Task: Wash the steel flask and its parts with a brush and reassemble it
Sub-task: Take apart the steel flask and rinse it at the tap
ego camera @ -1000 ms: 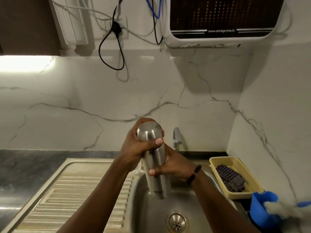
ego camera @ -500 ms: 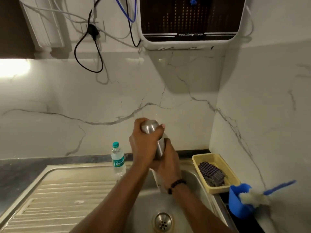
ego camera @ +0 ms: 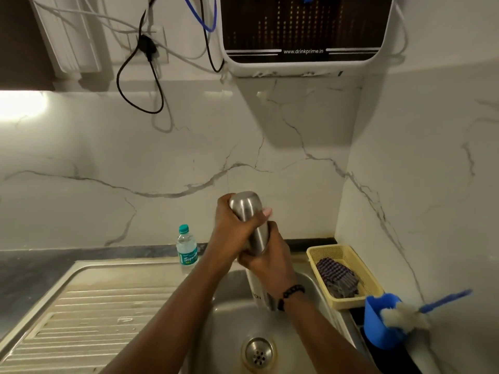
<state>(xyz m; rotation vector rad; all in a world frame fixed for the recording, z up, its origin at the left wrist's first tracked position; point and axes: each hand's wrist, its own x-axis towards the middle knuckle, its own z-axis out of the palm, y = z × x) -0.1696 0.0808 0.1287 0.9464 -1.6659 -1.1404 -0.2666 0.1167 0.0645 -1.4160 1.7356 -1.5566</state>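
Flask (ego camera: 249, 217) held over sink (ego camera: 232, 319): left hand (ego camera: 232, 230) grasping cap end, right hand (ego camera: 270, 260) grasping body below. Risk: wet steel slipping, flask dropping.

A dark grey stone countertop (ego camera: 32, 268) runs along the white marble-veined wall and carries a stainless steel sink unit (ego camera: 129, 268) with a ribbed draining board on its left side. A small clear plastic water bottle with a teal cap and green label (ego camera: 186, 245) stands upright at the back edge of the steel. To the right of the basin lies a pale yellow rectangular plastic basket (ego camera: 370, 279), and nearer the camera stands a blue plastic cup (ego camera: 374, 325).
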